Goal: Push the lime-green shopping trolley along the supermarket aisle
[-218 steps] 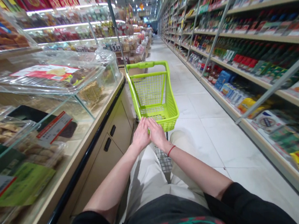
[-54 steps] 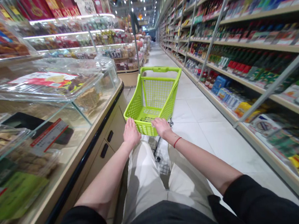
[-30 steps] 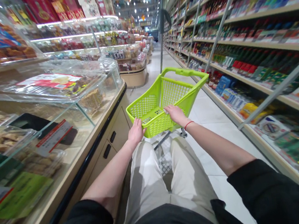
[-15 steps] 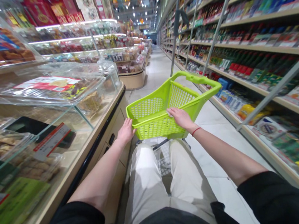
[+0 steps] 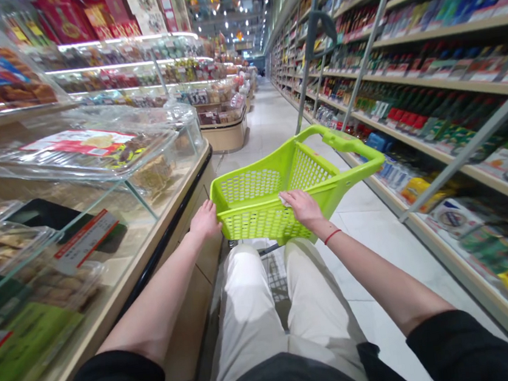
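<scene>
In front of my legs is a lime-green shopping cart (image 5: 262,220) with perforated basket walls, turned so its handle points off to the right. My left hand (image 5: 206,219) is closed round the basket's left corner, with the fingers bent over the rim. At the middle of the near rim, my right hand (image 5: 302,208) is closed on a small crumpled white tissue (image 5: 285,198), pressing it against the plastic. The tissue is mostly hidden under my fingers. The inside of the basket shows no goods where it can be seen.
Close on the left stands a glass-fronted display counter (image 5: 151,251) with packed baked goods. Shelves of bottles and packets (image 5: 443,163) line the right side, behind slanted grey metal bars (image 5: 478,146). A tiled aisle floor (image 5: 267,109) runs ahead between them.
The cart has shifted slightly down and turned a little, its handle farther right. My left hand has moved left with the corner, and my right hand has slid slightly left along the rim.
</scene>
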Available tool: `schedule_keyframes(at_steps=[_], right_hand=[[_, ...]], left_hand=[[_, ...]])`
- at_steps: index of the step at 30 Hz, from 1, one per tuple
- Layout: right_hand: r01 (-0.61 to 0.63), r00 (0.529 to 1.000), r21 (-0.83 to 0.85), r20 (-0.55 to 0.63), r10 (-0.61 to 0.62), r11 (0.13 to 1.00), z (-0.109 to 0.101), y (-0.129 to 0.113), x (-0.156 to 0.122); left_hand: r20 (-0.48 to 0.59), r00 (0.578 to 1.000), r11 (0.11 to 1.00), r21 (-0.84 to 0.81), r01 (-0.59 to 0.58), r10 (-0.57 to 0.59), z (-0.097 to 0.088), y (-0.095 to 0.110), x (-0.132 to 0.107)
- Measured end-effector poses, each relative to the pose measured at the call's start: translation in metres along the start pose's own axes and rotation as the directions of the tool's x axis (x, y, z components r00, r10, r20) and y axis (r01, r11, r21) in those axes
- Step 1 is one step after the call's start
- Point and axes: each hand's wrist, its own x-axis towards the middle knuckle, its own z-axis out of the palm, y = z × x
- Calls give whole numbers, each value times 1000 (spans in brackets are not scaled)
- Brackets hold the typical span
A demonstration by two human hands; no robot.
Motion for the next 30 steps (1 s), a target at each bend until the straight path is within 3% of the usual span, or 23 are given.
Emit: schedule_keyframes(at_steps=[3,9,13,16,22,25,30], right_hand=[[46,997,43,-59,-44,998,5,0,0],[107,990,111,-106,-96,988,7,2,2],[97,991,122,-100,-85,988,5,-3,2],[69,993,123,-99,-57,990,5,-8,1],[33,995,147,-103,-18,989,-1,-2,-1],[-67,977,99,-197,86,993,-16,18,0],[-280,903,-23,-346,255,960,-46,64,-2]], left_hand=[[-23,1000,999,32,6,-5,-6,19,-7],[-217,959,977,-67,-202,183,-15,85,-16],[-243,939,958,-96,-272,242,-13,118,-16],[-248,936,955,-94,-282,252,-7,125,-19],[-276,933,959,-98,-266,231,2,114,-26],[-286,933,957,-122,-262,218,2,114,-26],[-296,939,952,-190,-240,178,-1,127,-22]])
